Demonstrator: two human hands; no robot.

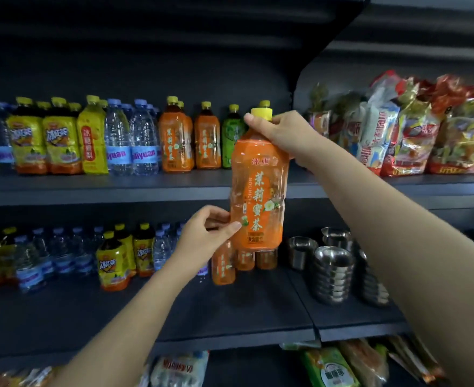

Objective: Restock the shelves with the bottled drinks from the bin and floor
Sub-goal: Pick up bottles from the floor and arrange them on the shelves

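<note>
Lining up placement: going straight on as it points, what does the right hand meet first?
Likely the green-labelled bottle on the upper shelf, past the orange tea bottle the right hand grips; depth unclear.

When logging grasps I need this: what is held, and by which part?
Orange tea bottle: right hand grips its neck under the cap, left hand pinches its lower side.

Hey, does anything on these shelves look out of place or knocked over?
Nothing looks spilled or damaged. On the lower shelf, one yellow iced-tea bottle stands forward of its row and seems to lean slightly.
</note>
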